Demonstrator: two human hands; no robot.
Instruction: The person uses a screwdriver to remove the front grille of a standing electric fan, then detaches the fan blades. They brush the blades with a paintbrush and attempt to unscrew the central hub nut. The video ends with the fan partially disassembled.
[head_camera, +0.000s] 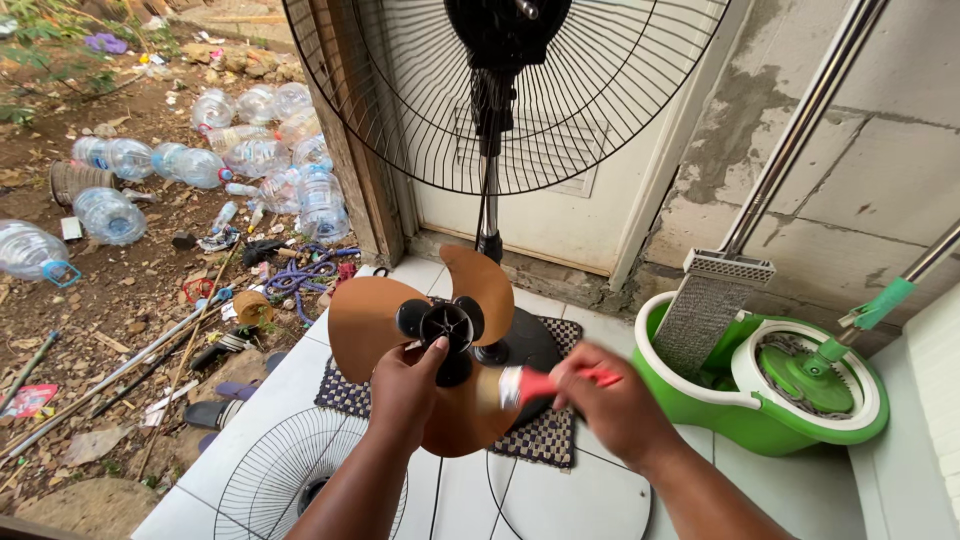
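Left hand (405, 385): raised at centre frame, back toward the camera, fingers curled closed in a grip, thumb extended upward. Left forearm: bare, rose from the lower edge, angled up and slightly right. Right hand (610, 400): beside the left, slightly lower, fingers closed in a pinch grip, knuckles up. Right forearm: bare, entered from the lower right, angled up and left.

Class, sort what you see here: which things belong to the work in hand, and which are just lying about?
In use: fan blade in the left hand; paintbrush in the right hand; fan stand; front grille.

Lying about: plastic bottles; green mop bucket; mop; sandals.
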